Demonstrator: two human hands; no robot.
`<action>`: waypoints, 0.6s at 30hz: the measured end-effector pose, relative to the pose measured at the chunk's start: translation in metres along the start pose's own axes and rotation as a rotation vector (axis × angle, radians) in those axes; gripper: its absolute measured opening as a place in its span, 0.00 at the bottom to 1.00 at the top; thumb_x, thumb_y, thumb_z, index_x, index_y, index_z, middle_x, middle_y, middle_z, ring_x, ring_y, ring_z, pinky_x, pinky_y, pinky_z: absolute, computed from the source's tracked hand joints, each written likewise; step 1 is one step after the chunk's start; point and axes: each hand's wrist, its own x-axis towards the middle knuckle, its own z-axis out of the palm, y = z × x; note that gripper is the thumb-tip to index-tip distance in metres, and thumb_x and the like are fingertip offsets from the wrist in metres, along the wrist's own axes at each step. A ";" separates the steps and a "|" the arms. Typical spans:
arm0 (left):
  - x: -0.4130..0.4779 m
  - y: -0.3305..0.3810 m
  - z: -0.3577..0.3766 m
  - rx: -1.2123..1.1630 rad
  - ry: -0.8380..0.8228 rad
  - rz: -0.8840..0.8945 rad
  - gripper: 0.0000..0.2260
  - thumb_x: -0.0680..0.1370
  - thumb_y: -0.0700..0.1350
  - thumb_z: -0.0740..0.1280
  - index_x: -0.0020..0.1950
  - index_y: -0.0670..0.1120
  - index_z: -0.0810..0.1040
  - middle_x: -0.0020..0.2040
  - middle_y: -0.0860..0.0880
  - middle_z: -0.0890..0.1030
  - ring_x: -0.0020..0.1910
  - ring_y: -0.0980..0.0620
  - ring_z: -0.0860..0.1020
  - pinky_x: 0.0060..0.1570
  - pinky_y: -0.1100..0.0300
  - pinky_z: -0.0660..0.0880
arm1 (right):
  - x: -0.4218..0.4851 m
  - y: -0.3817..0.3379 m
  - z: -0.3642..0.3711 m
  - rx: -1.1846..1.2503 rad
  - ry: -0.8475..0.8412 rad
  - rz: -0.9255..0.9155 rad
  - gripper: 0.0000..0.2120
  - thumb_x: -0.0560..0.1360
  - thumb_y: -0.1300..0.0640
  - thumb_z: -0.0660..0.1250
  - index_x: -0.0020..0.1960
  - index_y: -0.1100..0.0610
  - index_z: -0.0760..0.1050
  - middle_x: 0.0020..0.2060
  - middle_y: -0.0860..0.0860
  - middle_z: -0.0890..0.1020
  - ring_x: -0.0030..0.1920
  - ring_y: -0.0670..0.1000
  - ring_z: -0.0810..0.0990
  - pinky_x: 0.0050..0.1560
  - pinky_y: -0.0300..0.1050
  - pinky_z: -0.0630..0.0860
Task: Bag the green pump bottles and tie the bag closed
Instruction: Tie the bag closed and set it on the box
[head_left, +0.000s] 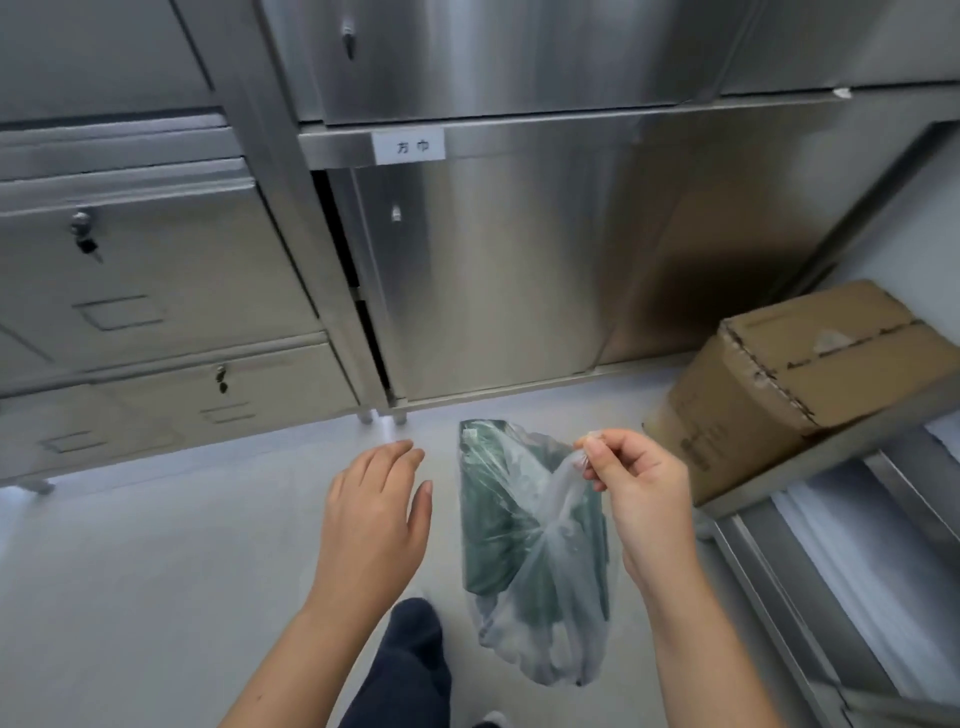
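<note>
A clear plastic bag (540, 623) hangs in the air in front of me, gathered near its top. Dark green bottles (493, 509) show through its film; their pumps cannot be made out. My right hand (639, 499) pinches the bag's top handle between thumb and fingers at the upper right of the bag. To the left of the bag, a short gap away, my left hand (374, 514) hovers flat with straight fingers and holds nothing.
Steel cabinets (493, 270) with locked drawers (156, 270) stand ahead on short legs over a grey floor (130, 571). A cardboard box (795, 379) sits on a steel shelf (831, 545) at the right. My dark trouser leg (405, 670) is below.
</note>
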 end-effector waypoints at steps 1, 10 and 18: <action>0.009 -0.003 0.001 -0.009 -0.002 0.017 0.17 0.75 0.48 0.56 0.53 0.42 0.79 0.52 0.46 0.82 0.50 0.44 0.79 0.49 0.52 0.74 | 0.005 0.000 0.001 0.006 0.032 0.012 0.15 0.73 0.68 0.65 0.33 0.52 0.77 0.24 0.44 0.80 0.27 0.40 0.74 0.32 0.30 0.70; 0.129 -0.025 0.023 -0.107 -0.031 0.320 0.15 0.74 0.48 0.56 0.54 0.42 0.77 0.52 0.46 0.81 0.53 0.50 0.71 0.53 0.57 0.66 | 0.070 -0.019 0.029 -0.029 0.314 0.014 0.10 0.74 0.67 0.64 0.36 0.57 0.78 0.28 0.51 0.77 0.27 0.40 0.71 0.34 0.32 0.70; 0.209 -0.022 0.043 -0.174 -0.101 0.426 0.16 0.74 0.48 0.56 0.54 0.42 0.77 0.53 0.45 0.81 0.51 0.44 0.78 0.48 0.50 0.74 | 0.127 -0.041 0.036 0.003 0.510 -0.013 0.10 0.74 0.66 0.63 0.38 0.56 0.78 0.30 0.51 0.77 0.28 0.40 0.72 0.36 0.34 0.73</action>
